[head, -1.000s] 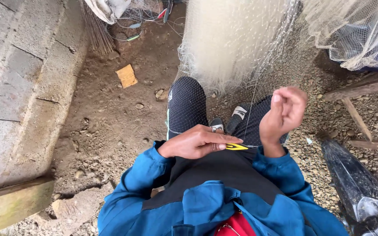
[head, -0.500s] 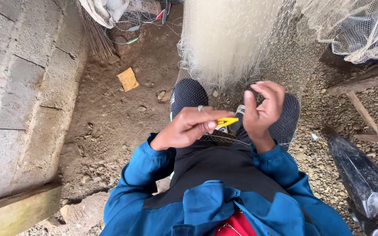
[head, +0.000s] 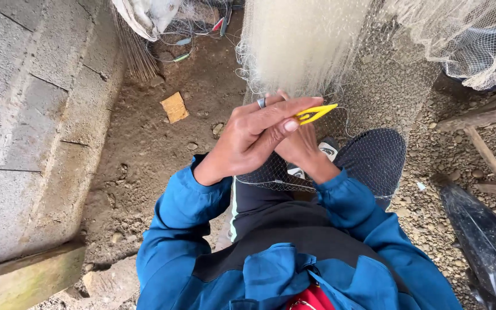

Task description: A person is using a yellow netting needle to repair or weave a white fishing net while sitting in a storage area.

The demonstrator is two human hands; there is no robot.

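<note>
Now both hands are sitting higher in the head view than half a second ago, raised off the lap and up against the hanging fishing net (head: 299, 46). The left hand (head: 254, 138) is pinching a yellow netting needle (head: 316, 113) between thumb and forefinger, its tip pointing right and slightly up; earlier it was lying lower and flatter, near the knees. A ring (head: 261, 103) is showing on one left finger. The right hand (head: 302, 146) is mostly hiding behind the left one now, where before it was out in the open at the right; its fingers are curling in toward the mesh, but whether they are gripping twine, cannot tell. Net mesh is draping over the right knee (head: 374, 161) and across the lap. The view has also shifted: the cardboard scrap (head: 174, 107) on the dirt floor (head: 144, 155) is sitting lower than before. The concrete block wall (head: 24, 115) is running along the left, a wooden beam (head: 27, 281) at its foot.
</note>
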